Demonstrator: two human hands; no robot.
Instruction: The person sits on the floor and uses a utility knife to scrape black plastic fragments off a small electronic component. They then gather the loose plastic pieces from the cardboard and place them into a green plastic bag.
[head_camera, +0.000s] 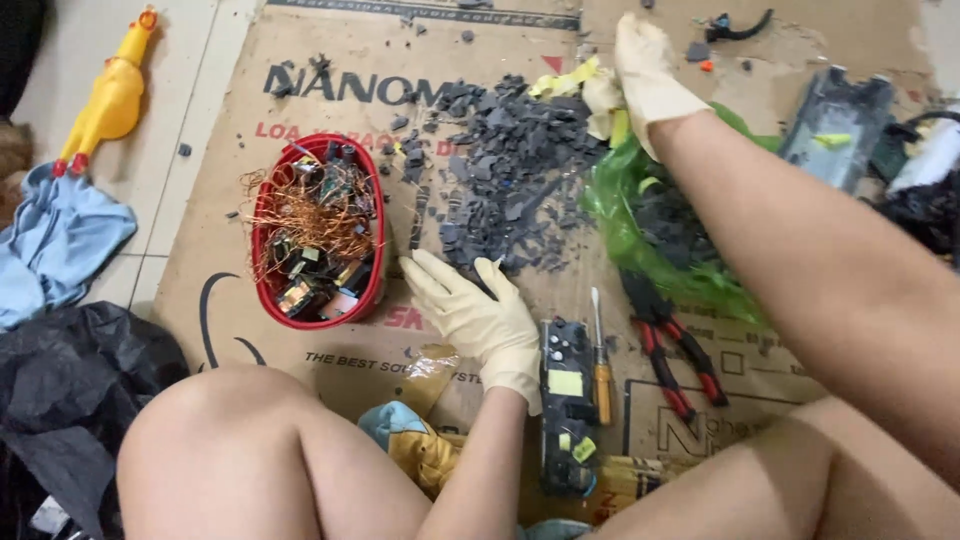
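Observation:
My left hand (478, 318), in a cream rubber glove, rests flat on the cardboard sheet (330, 355) with fingers spread, just below a heap of dark grey broken fragments (510, 170). It holds nothing. My right hand (645, 72), also gloved, reaches far across to the top of the heap, beside crumpled yellow tape scraps (590, 95); its fingers are together and nothing shows in them. A red oval basket (262, 235) of copper wire and small electronic parts stands left of my left hand.
A circuit board (565, 400), a screwdriver (600, 365) and red-handled pliers (675, 355) lie right of my left hand. A green plastic bag (625, 215) holds more fragments. A yellow rubber chicken toy (112, 95), blue cloth (55, 240) and black bag (70, 380) lie at left.

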